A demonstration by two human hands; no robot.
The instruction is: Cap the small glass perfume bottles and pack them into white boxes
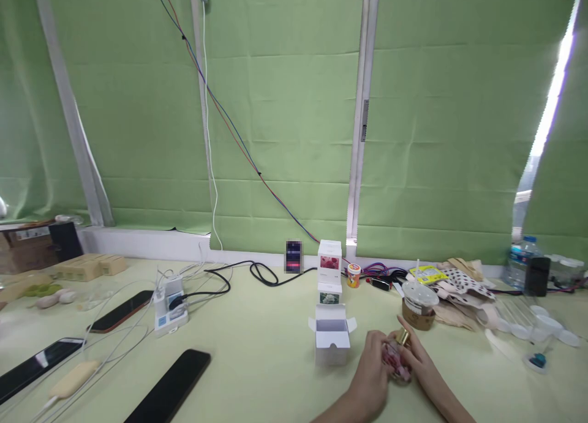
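Note:
Both hands meet around a small pink, patterned bottle with a gold cap (395, 360) at the lower right. My left hand (371, 371) is wrapped round its left side. From the right, my right hand (420, 355) grips it near the gold cap, with the index finger raised past it. The fingers hide much of the bottle. Left of the hands stands an open white box (332, 343), its flaps spread out and its inside facing up. Behind it are a small box with a flower picture (329, 295) and a taller white box with a pink picture (329, 262).
A lidded cup (419, 300) stands beyond my right hand, near a spotted cloth (459, 282) and plastic cups (546, 325). A small orange tub (353, 276) is at the back. To the left lie a black phone (169, 386), a power strip (171, 313) and trailing cables.

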